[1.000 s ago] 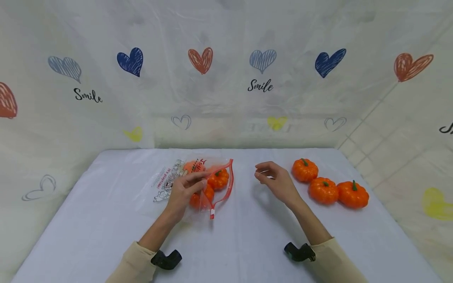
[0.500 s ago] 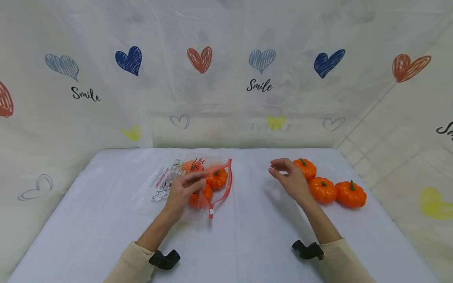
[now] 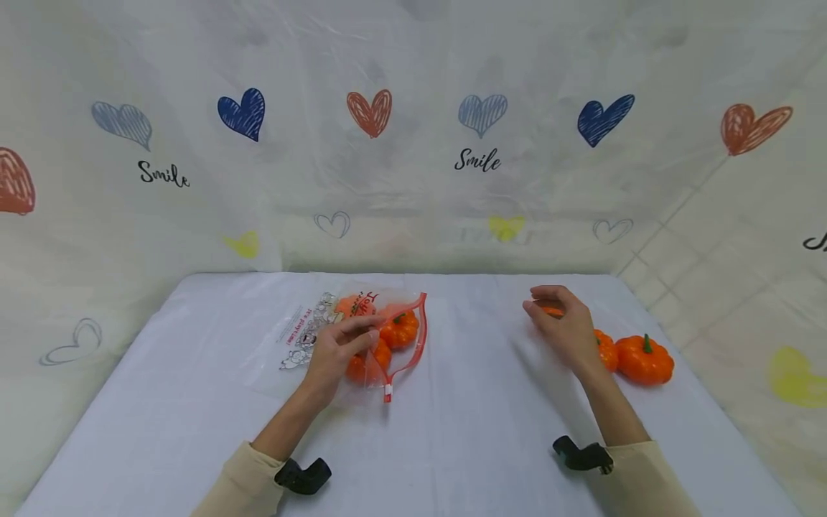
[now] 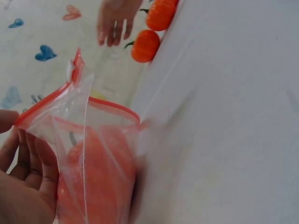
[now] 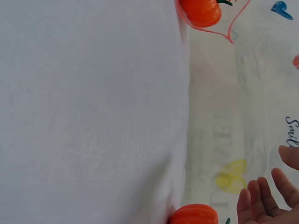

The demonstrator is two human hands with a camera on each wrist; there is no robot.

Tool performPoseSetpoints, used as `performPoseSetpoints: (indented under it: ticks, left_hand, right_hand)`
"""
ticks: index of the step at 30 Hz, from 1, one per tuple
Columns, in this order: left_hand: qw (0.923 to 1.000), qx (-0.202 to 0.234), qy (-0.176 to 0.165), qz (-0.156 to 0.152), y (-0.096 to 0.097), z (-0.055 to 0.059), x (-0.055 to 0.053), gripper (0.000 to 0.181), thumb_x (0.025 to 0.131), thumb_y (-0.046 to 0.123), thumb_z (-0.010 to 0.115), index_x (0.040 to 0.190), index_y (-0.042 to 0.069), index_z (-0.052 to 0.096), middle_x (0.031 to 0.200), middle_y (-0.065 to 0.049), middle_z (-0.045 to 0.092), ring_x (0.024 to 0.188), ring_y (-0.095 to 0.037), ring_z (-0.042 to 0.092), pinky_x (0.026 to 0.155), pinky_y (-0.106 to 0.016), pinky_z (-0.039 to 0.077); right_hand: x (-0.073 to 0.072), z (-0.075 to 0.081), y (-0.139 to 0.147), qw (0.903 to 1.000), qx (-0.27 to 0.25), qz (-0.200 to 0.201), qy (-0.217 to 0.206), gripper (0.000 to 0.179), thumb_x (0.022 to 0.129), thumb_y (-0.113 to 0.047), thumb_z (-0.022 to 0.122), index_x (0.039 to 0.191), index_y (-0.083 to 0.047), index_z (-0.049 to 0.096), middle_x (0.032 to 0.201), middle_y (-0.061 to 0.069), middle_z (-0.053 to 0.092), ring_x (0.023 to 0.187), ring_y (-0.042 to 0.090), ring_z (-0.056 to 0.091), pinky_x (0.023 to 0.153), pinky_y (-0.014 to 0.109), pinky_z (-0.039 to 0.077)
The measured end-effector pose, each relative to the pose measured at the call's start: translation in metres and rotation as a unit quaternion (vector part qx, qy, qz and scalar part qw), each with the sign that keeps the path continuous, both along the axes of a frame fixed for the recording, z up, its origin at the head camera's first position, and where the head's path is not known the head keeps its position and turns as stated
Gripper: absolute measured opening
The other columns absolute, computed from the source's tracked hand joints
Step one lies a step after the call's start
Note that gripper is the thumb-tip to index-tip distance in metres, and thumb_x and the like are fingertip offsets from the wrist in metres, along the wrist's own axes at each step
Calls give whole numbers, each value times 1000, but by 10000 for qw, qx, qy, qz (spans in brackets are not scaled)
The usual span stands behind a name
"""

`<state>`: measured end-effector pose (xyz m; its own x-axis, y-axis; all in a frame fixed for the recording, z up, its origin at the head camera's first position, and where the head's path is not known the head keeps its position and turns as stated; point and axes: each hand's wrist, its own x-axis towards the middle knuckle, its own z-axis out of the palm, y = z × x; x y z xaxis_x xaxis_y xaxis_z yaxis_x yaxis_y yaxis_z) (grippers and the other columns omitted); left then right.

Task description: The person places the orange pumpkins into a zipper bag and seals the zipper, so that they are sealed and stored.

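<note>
While the clear bag [image 3: 315, 321], with pumpkins [image 3: 399, 329] inside, is pinched at its red edge [image 3: 423, 330] by the left hand [image 3: 340, 350] on the bench's [image 3: 465, 409] left, the right hand [image 3: 564, 328], thumb and fingers parted, nothing gripped, is held near the far pumpkin [image 3: 553, 312] on the right.

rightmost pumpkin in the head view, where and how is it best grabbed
Probably around the wide, rounded body of the rightmost pumpkin, coming down from above to span its near and far sides: it sits with its green stem up, and the neighbouring pumpkin crowds its left side. The thin stem looks a weaker hold.
</note>
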<state>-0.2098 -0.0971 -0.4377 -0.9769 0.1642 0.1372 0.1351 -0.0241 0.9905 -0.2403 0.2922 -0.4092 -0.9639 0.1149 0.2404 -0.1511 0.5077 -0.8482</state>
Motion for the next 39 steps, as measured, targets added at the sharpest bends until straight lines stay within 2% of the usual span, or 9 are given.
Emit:
performPoseSetpoints:
  ticks: [3, 6, 10, 13, 16, 19, 22, 30, 39]
  left_hand:
    - [10000, -1, 0, -16, 0, 1, 1, 34, 101, 17, 66, 132, 3, 70, 138, -18, 65, 94, -13, 63, 77, -17, 56]
    - [10000, -5, -6, -19, 0, 1, 1, 34, 101, 17, 66, 132, 3, 70, 138, -18, 65, 94, -13, 63, 77, -17, 56]
    - [10000, -22, -14, -37, 0, 0, 0, 34, 101, 17, 66, 132, 3, 70, 139, -17, 65, 98, -14, 62, 77, -17, 56]
    - [10000, -30, -31, -38, 0, -1, 0, 34, 101, 17, 66, 132, 4, 70, 140, -15, 65, 101, -15, 62, 78, -17, 56]
    - [10000, -43, -42, -34, 0, -1, -1, 34, 101, 18, 66, 132, 5, 70, 140, -14, 64, 101, -16, 62, 79, -18, 56]
    - [10000, -50, -30, -20, 0, -2, -1, 34, 101, 18, 66, 132, 5, 70, 140, -14, 64, 100, -15, 62, 79, -18, 56]
    - [10000, -48, -4, -27, -1, -2, 0, 34, 101, 18, 66, 132, 5, 70, 141, -14, 64, 99, -15, 62, 78, -18, 56]
    - [10000, -62, 16, -9, -1, -4, -1, 34, 101, 17, 66, 132, 5, 70, 143, -12, 63, 105, -16, 61, 79, -18, 56]
    - [10000, -58, -2, 18, -1, -3, 0, 34, 100, 17, 66, 132, 5, 70, 143, -12, 63, 110, -18, 60, 80, -18, 56]
  right_hand:
    - [0, 0, 6, 9997, -164, -131, -119, 45, 97, -32, 74, 133, -7, 62, 111, -11, 65, 95, -8, 64, 78, 11, 57]
    - [-1, 0, 10, 9995, -56, -274, -123, 47, 97, -33, 74, 134, -7, 62, 112, -12, 64, 100, -3, 64, 82, 6, 52]
    - [0, 3, 17, 9987, 265, -370, -218, 53, 98, -40, 71, 137, -7, 60, 127, 2, 65, 118, 18, 60, 85, 2, 45]
    - [0, 4, 23, 9974, 433, -380, -432, 59, 98, -47, 69, 140, -8, 57, 142, 16, 58, 129, 29, 54, 84, 4, 44]
    - [-2, 5, 27, 9959, 531, -460, -569, 61, 96, -48, 71, 140, -8, 57, 146, 16, 54, 134, 33, 51, 92, 15, 45]
    - [-3, 5, 30, 9951, 584, -508, -618, 62, 95, -47, 73, 140, -7, 57, 150, 18, 50, 138, 37, 46, 107, 39, 44]
    - [-5, 5, 32, 9948, 644, -498, -617, 64, 95, -45, 74, 142, -5, 56, 154, 21, 45, 142, 41, 43, 113, 58, 39]
    - [-10, 6, 46, 9916, 1030, -266, -731, 68, 94, -45, 75, 145, -6, 53, 156, 22, 44, 143, 43, 44, 112, 58, 45]
    - [-16, 8, 63, 9854, 1187, 165, -1206, 81, 94, -51, 73, 155, -6, 43, 159, 28, 38, 143, 51, 39, 112, 67, 41]
